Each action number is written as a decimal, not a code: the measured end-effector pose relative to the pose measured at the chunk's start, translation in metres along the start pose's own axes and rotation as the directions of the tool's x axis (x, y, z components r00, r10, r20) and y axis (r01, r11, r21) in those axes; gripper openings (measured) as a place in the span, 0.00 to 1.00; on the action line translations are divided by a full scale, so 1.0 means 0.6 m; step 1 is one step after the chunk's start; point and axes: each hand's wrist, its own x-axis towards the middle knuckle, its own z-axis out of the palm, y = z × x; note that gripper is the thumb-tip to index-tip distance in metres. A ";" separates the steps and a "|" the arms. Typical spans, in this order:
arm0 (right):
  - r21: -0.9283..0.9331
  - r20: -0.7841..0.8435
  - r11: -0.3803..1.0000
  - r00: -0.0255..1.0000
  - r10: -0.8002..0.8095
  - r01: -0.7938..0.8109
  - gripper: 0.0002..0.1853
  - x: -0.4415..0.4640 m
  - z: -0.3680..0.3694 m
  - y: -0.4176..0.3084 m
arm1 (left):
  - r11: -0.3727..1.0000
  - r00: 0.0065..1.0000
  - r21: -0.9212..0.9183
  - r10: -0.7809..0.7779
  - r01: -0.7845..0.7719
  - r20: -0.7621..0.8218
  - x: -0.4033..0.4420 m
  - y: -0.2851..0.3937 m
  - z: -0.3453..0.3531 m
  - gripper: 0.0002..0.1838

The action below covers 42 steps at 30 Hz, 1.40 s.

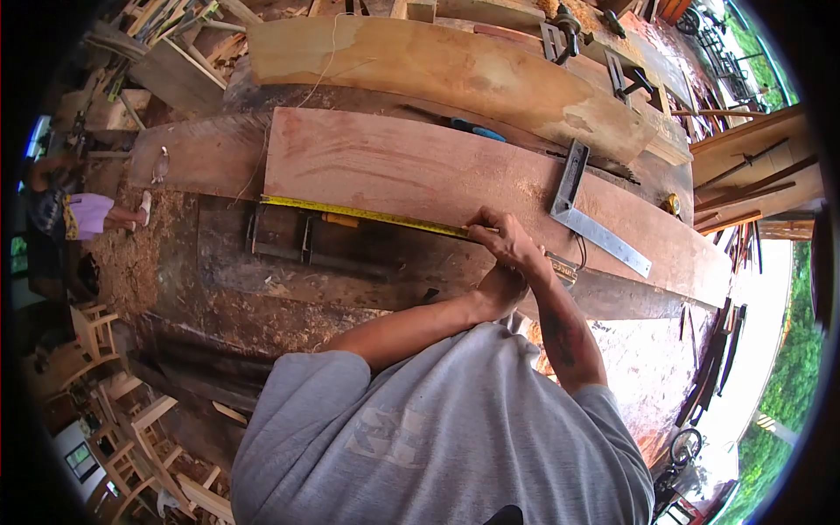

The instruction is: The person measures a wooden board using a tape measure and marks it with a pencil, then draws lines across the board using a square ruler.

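Note:
A yellow tape measure blade (367,215) runs along the near edge of a long reddish wooden board (394,162), from its left end to my hands. My right hand (499,234) is closed in a pinch over the blade at the board's edge. Whatever it pinches is too small to make out. Crossed beneath my right wrist, my left hand (503,289) appears closed around the tape measure case (562,269), its fingers mostly hidden. To the right, a metal try square (604,236) with a dark stock lies across the board.
Behind the board lie a blue-handled tool (477,129) and a wide pale plank (420,66). Clamps (628,79) stand at the back right. Dark metal bars (306,241) sit below the board's left part. Another person (87,214) is at far left, near wooden chair frames (149,420).

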 end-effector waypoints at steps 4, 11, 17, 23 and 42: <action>-0.019 0.033 1.000 0.999 -0.009 0.010 0.15 0.003 -0.006 -0.006 | 0.997 0.991 0.068 0.030 -0.039 0.128 -0.003 0.000 -0.026 0.37; -0.004 0.020 1.000 0.999 -0.031 0.031 0.15 0.000 -0.004 -0.005 | 0.988 0.986 0.155 0.021 0.005 -0.165 0.000 0.002 0.012 0.37; -0.007 -0.006 0.999 0.999 -0.054 0.054 0.15 0.001 -0.003 -0.004 | 0.995 0.991 0.097 0.022 -0.009 -0.132 -0.001 0.002 0.015 0.36; -0.020 -0.005 0.999 0.999 -0.045 0.045 0.15 -0.001 -0.004 -0.008 | 0.986 0.993 0.164 0.037 -0.018 -0.116 0.001 0.003 -0.007 0.36; 0.450 -0.433 0.887 0.894 0.117 0.102 0.13 -0.077 -0.042 -0.014 | 0.999 0.999 0.018 -0.041 0.041 -0.006 -0.007 -0.001 -0.037 0.34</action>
